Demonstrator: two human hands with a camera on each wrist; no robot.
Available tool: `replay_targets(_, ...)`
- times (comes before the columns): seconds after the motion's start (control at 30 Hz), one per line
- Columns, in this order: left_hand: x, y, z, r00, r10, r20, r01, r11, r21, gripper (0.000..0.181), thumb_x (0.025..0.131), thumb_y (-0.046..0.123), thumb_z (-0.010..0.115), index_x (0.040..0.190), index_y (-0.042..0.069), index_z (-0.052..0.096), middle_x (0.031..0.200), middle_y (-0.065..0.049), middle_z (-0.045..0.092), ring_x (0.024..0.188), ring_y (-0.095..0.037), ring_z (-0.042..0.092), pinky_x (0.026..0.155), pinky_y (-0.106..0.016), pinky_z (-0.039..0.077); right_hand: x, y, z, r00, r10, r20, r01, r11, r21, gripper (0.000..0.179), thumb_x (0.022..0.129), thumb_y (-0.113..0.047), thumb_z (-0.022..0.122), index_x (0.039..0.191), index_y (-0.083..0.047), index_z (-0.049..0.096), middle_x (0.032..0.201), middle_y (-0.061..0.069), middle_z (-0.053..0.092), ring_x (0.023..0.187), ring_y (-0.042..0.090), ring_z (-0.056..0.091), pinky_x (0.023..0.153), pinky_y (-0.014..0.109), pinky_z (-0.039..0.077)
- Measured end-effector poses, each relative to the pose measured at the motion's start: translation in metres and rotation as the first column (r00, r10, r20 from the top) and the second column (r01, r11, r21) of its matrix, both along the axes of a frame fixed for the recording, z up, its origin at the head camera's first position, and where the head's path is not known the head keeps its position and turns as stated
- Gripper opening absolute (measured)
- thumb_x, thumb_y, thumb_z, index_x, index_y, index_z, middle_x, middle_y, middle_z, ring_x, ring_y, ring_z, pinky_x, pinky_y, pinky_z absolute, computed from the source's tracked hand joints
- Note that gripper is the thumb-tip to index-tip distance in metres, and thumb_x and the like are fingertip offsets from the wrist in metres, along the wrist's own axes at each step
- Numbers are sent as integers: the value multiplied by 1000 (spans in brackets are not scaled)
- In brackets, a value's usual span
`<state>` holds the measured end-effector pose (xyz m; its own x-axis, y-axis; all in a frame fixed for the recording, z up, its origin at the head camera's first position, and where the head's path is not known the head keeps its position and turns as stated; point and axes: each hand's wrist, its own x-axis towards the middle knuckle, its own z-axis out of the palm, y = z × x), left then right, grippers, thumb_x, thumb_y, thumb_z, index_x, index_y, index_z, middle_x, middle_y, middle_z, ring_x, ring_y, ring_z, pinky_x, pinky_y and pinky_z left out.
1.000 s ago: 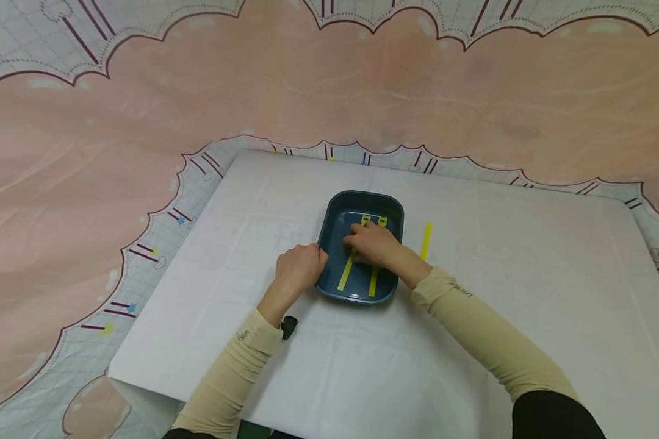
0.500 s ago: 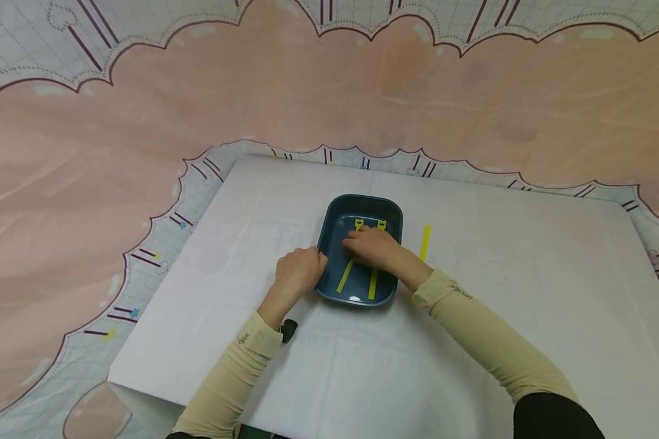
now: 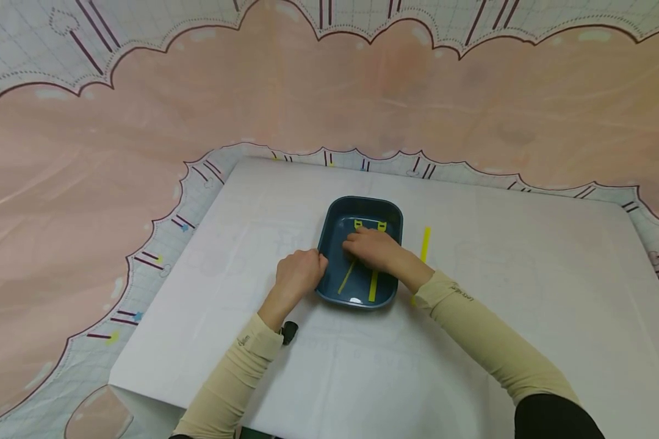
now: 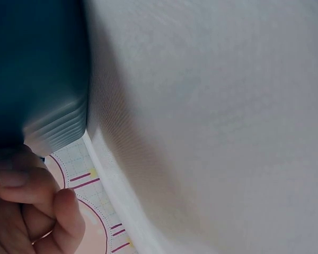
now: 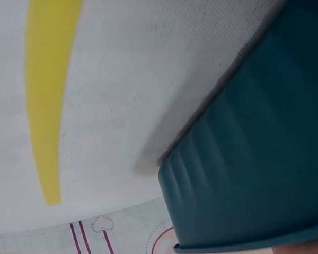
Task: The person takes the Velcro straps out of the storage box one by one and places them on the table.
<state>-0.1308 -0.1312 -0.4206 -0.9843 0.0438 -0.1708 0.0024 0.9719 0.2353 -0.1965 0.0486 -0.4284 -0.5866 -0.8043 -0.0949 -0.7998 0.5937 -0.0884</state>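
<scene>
A dark blue tray (image 3: 335, 213) with rounded corners sits on the white table. My left hand (image 3: 299, 271) grips its left rim; the left wrist view shows curled fingers (image 4: 37, 185) against the tray's wall (image 4: 42, 69). Over the tray's inside, my right hand (image 3: 374, 249) pinches a narrow yellow strip (image 3: 347, 277) with a looped square head, turned nearly edge-on. Beside it a second yellow strip (image 3: 373, 286), also with a looped head, lies flat in the tray, its middle covered by the hand. My right fingertips are hidden in the right wrist view, behind the tray's ribbed wall (image 5: 238, 159).
Another yellow strip (image 3: 425, 244) lies on the table right of the tray, partly under the right forearm. White cover material (image 3: 527, 274) spreads over the table. A patterned pink and white cloth (image 3: 329, 97) surrounds it. A small black device (image 3: 289, 332) is at the left wrist.
The left strip's head has shifted slightly left, and its tail has turned from flat to edge-on under the right hand. The left hand keeps its hold on the tray rim.
</scene>
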Motion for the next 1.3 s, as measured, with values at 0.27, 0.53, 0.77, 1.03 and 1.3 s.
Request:
replay_targets(0.27, 0, 0, -2, 1000, 0, 6, 0, 1000, 3, 36, 99, 26, 43, 77, 4, 61, 65, -9, 55, 56, -24, 55, 52, -39, 45, -2, 8, 11, 995, 33, -89, -38, 998, -50, 13, 97, -13, 60, 108, -12, 67, 108, 4, 68, 99, 23, 56, 88, 36, 49)
replay_targets(0.53, -1, 0, -2, 1000, 5, 5, -5, 1000, 10, 36, 99, 26, 44, 76, 5, 61, 67, -10, 56, 57, -24, 55, 52, -39, 45, 1, 17, 30, 991, 10, -133, -23, 995, -101, 9, 95, -10, 62, 101, -15, 66, 109, 2, 68, 103, 23, 56, 90, 36, 46)
replay_targets(0.77, -2, -1, -3, 1000, 6, -8, -6, 1000, 10, 35, 98, 26, 44, 77, 5, 62, 68, -11, 58, 58, -26, 56, 52, -41, 46, 3, 30, 47, 983, -9, -185, -17, 990, -139, 18, 89, -4, 68, 103, -15, 67, 109, 2, 68, 110, 24, 56, 97, 41, 43)
replay_targets(1.03, -2, -1, -5, 1000, 7, -13, -7, 1000, 18, 35, 98, 26, 44, 79, 3, 63, 70, -11, 60, 59, -25, 57, 53, -41, 47, 2, 41, 57, 981, -63, -182, 34, 987, -160, 27, 89, -1, 67, 115, -9, 63, 116, 8, 66, 110, 26, 58, 97, 43, 44)
replay_targets(1.3, -2, -1, -4, 1000, 13, -13, -13, 1000, 14, 35, 97, 26, 43, 79, 4, 64, 71, -12, 61, 60, -25, 57, 54, -42, 48, 2, 51, 65, 981, -170, -94, 153, 974, -169, 27, 95, -8, 61, 122, -8, 62, 117, 8, 66, 112, 27, 58, 100, 45, 41)
